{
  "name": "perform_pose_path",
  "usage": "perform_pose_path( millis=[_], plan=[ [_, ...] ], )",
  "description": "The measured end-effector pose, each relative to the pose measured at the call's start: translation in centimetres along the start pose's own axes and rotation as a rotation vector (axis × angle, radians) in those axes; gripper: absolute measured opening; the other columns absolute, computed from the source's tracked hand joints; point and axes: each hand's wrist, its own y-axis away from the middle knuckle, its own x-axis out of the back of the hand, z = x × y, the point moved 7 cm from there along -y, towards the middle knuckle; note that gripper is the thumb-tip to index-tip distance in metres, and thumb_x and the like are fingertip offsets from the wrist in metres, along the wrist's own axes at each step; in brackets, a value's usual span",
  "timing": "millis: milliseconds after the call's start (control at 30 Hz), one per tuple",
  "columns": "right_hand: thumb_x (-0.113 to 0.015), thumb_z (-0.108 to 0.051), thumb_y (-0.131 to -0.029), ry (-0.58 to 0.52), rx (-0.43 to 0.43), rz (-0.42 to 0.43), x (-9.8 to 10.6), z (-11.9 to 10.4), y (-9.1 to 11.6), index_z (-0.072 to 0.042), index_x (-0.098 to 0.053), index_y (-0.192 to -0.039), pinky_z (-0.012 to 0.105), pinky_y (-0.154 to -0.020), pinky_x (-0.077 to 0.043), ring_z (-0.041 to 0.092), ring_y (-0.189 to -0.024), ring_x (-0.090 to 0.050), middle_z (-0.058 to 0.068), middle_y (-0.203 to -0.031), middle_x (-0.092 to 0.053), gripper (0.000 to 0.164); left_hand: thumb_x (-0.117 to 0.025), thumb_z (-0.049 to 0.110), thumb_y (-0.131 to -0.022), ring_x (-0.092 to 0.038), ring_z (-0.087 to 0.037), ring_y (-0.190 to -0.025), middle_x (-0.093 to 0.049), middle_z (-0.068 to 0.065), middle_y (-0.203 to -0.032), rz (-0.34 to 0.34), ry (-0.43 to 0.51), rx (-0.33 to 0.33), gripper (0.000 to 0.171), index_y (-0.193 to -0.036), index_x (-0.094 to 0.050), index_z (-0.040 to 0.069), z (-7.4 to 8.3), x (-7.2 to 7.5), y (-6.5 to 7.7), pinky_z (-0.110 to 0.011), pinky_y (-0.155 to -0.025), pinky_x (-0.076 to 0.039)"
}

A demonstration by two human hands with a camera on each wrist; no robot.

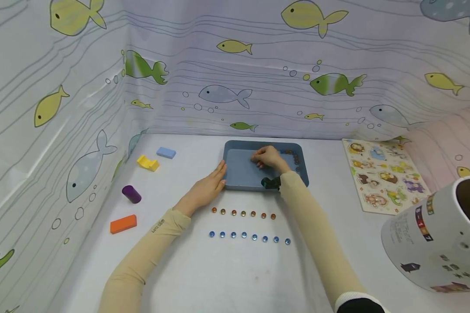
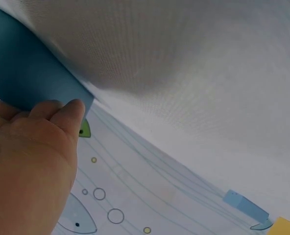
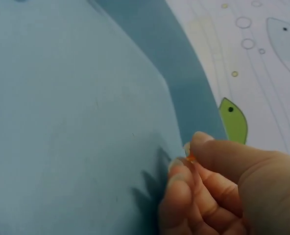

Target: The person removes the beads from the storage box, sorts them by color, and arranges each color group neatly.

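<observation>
Small orange bead (image 3: 190,157) pinched between thumb and fingers of right hand (image 1: 269,157), near far wall of blue tray (image 1: 239,171); left hand (image 1: 206,188), fingers extended, touches tray's left edge; nearer person, 7 amber beads (image 1: 243,213) in row, then 8 blue beads (image 1: 254,237); sticker sheet (image 1: 387,176) at right

Beige sleeves (image 1: 317,226), the left bearing dark lettering (image 1: 158,225); black device (image 1: 271,183) at right wrist; black garment (image 1: 360,307), white edging (image 1: 354,296).
</observation>
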Motion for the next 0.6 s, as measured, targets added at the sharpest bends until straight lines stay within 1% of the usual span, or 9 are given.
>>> perform_pose_path(
  millis=[133, 300, 433, 600],
  plan=[
    [-0.058, -0.020, -0.098, -0.036, 0.002, -0.052, 0.6, 0.1, 0.8, 0.004, -0.064, -0.117, 0.021, -0.064, -0.054, 0.008, -0.068, -0.061, 0.008, -0.091, -0.066, 0.032, -0.031, 0.029, -0.106, -0.023, -0.028, -0.148, -0.003, -0.008, -0.164, -0.008, -0.006, -0.002, 0.057, -0.155, -0.013, 0.005, 0.0, 0.0, 0.0, -0.045, -0.118, -0.030],
    [-0.055, -0.025, -0.099, -0.003, 0.026, -0.077, 1.7, -0.2, 2.0, 0.003, -0.062, -0.121, 0.024, -0.074, -0.055, 0.010, -0.078, -0.062, 0.009, -0.096, -0.066, 0.037, -0.032, 0.029, -0.106, -0.025, -0.029, -0.147, -0.005, -0.009, -0.164, 0.004, 0.006, -0.012, 0.057, -0.155, -0.015, 0.004, 0.3, 0.2, 0.0, -0.046, -0.117, -0.032],
    [-0.054, -0.030, -0.100, 0.016, 0.037, -0.088, 2.5, -0.2, 2.8, 0.002, -0.062, -0.122, 0.030, -0.082, -0.055, 0.013, -0.084, -0.063, 0.010, -0.101, -0.066, 0.039, -0.032, 0.029, -0.106, -0.025, -0.029, -0.147, -0.004, -0.009, -0.164, 0.003, 0.005, -0.014, 0.057, -0.155, -0.014, 0.004, 0.2, 0.1, -0.1, -0.046, -0.117, -0.031],
    [-0.053, -0.032, -0.100, 0.006, 0.075, -0.126, 3.0, -0.7, 4.3, 0.002, -0.059, -0.127, 0.041, -0.092, -0.054, 0.022, -0.094, -0.063, 0.017, -0.109, -0.066, 0.043, -0.031, 0.030, -0.106, -0.023, -0.029, -0.148, -0.002, -0.008, -0.164, -0.012, -0.004, 0.005, 0.058, -0.155, -0.012, 0.006, -0.1, -0.2, -0.1, -0.046, -0.118, -0.030]
  ],
)
